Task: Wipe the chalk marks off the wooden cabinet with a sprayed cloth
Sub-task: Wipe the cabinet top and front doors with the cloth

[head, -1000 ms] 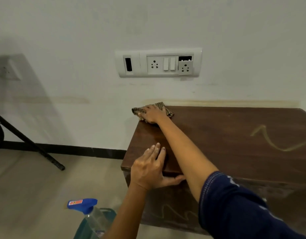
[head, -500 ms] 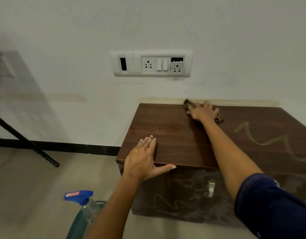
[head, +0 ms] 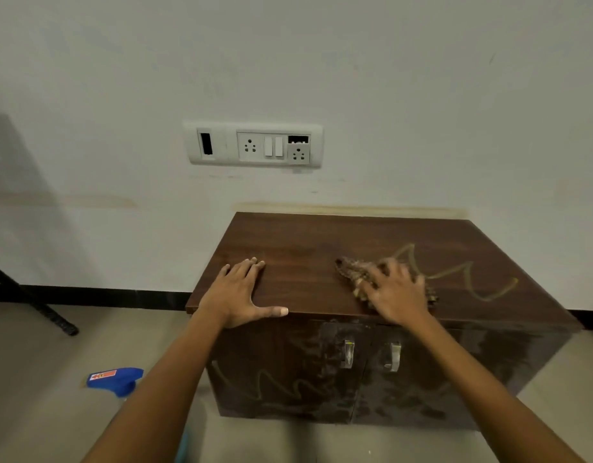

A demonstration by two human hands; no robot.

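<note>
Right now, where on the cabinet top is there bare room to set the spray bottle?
Two free patches on the cabinet top: the back strip along the wall, behind both hands, and the middle between left hand and cloth. Crowded: right front, where the right hand presses the cloth by the chalk zigzag.

Left hand (head: 236,295) palm down, fingers (head: 247,269) straight and together, thumb splayed right, right hand (head: 397,295) palm down, fingers spread and blurred, bare forearms (head: 174,372) reaching forward from the near edge
</note>
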